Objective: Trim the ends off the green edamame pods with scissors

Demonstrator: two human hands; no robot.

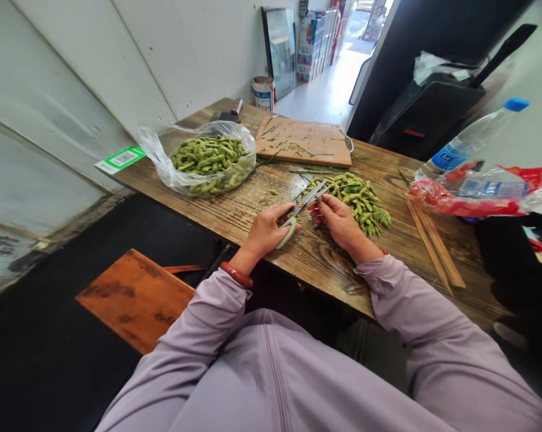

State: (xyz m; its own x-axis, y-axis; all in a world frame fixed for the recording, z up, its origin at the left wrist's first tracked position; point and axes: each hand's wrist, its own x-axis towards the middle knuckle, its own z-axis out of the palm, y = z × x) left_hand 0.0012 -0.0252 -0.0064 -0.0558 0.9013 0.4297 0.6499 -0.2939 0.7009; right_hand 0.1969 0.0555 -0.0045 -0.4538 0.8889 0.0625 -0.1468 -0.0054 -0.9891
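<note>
My left hand [264, 231] is closed around the light green handles of a pair of scissors [314, 193], whose blades stand apart and point away to the right. Close by the blades, my right hand [340, 223] pinches a small green edamame pod [318, 200], mostly covered by the fingers. A loose pile of edamame pods [365, 204] lies on the wooden table just beyond and right of my right hand. To the left, a clear plastic bag [156, 159] gapes with many more pods [210, 155] inside.
A wooden cutting board [304, 141] with green scraps lies at the back. Wooden sticks [433, 246], a plastic bottle [462, 144] and red plastic packaging [466, 195] are on the right. A green-edged card [124, 158] sits at the left corner, above an orange-brown stool [133, 300].
</note>
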